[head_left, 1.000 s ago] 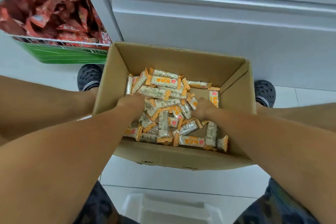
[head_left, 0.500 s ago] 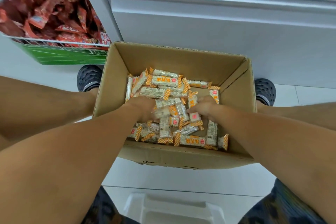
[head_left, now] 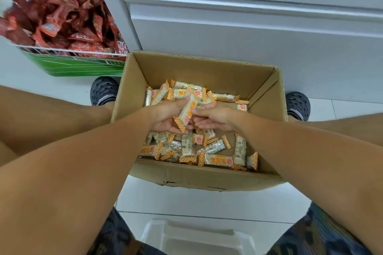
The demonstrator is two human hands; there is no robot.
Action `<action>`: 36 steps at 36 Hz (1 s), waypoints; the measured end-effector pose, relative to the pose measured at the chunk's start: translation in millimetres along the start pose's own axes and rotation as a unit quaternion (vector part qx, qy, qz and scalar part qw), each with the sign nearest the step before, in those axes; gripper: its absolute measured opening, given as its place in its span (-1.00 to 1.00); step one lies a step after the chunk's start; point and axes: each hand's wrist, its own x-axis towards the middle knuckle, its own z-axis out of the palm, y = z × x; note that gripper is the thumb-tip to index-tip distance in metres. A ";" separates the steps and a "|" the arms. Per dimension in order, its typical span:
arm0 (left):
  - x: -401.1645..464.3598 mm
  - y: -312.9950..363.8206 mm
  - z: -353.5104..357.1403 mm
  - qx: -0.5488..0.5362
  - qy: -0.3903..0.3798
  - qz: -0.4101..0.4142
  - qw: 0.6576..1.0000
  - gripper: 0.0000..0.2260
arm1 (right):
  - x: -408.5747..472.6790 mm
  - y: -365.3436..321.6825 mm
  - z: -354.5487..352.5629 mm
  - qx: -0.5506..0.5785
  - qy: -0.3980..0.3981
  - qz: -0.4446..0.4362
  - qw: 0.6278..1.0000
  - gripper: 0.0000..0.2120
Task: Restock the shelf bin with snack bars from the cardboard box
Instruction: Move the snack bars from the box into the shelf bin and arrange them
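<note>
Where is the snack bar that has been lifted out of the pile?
In the head view, the lifted snack bar sits mid-frame above the cardboard box, held between the left hand and right hand, over the loose bars.
</note>
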 end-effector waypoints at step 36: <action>-37.6 33.5 7.5 -0.146 0.057 0.087 0.984 -0.61 | -97.8 -38.4 -21.0 0.251 -0.085 -0.075 0.961 -0.65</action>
